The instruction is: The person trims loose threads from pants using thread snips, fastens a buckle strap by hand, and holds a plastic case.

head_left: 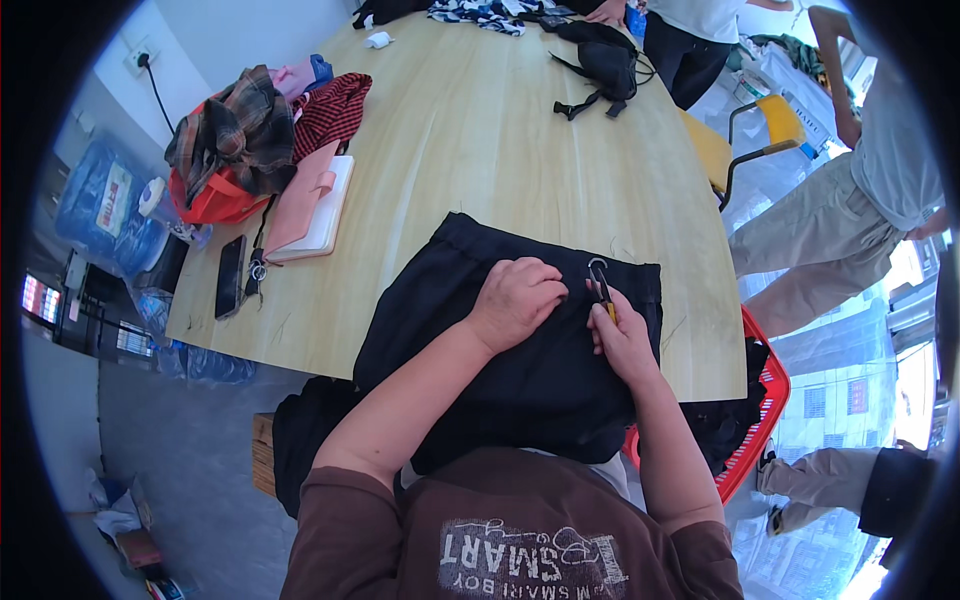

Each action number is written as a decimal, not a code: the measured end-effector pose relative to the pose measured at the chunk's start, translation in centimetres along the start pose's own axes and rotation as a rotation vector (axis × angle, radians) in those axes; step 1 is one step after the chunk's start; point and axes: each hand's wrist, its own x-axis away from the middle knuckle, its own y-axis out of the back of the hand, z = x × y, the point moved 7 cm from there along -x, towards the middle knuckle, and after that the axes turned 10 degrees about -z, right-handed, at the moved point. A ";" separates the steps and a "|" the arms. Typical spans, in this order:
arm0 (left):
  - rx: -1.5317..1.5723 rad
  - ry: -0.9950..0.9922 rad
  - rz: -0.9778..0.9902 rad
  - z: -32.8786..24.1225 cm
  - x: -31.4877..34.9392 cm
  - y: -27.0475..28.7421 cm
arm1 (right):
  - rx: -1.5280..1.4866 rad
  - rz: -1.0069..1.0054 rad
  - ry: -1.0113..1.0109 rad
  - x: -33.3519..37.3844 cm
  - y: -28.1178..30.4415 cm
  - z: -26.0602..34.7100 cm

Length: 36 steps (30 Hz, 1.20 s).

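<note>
A black garment (500,375) lies across the near edge of the wooden table and down over my lap, with a band-like strip along its far side. My left hand (517,300) rests on it, fingers curled and pinched together at the cloth. Just to the right, my right hand (624,335) is closed around a pair of thread snips (601,278). The snips have a curved metal end pointing away from me and a bit of yellow near my fingers. Their blades are hard to make out.
On the table's left lie a phone (230,278), keys (257,271), a pink notebook (303,205) and a red bag (215,200) heaped with clothes. A black backpack (607,65) sits far off. A red basket (762,415) stands right of me; people stand beyond a yellow chair (779,122).
</note>
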 end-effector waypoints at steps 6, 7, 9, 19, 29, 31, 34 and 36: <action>0.228 0.360 0.176 3.4 0.2 -1.2 | -0.057 0.003 -0.031 0.3 0.5 -0.1; 0.228 0.359 0.174 3.3 0.1 -1.2 | -0.056 0.003 -0.029 0.4 0.5 -0.2; 0.294 0.449 0.203 3.5 0.1 -1.6 | 0.104 -0.032 0.178 0.5 0.6 0.3; 0.488 0.610 0.226 3.9 0.6 -1.8 | 0.592 -0.023 0.237 2.6 -0.3 4.4; 0.356 0.709 -0.018 2.7 1.8 13.4 | 0.921 -0.196 0.573 1.9 0.9 1.9; 0.333 0.825 0.004 2.4 5.0 17.9 | 0.955 -0.216 0.657 2.2 1.0 1.4; 0.154 1.090 0.314 1.9 12.5 22.8 | 0.934 -0.179 0.636 1.6 -0.1 1.0; 0.076 1.156 0.655 0.1 19.4 25.0 | 0.938 -0.188 0.606 1.8 -0.1 1.3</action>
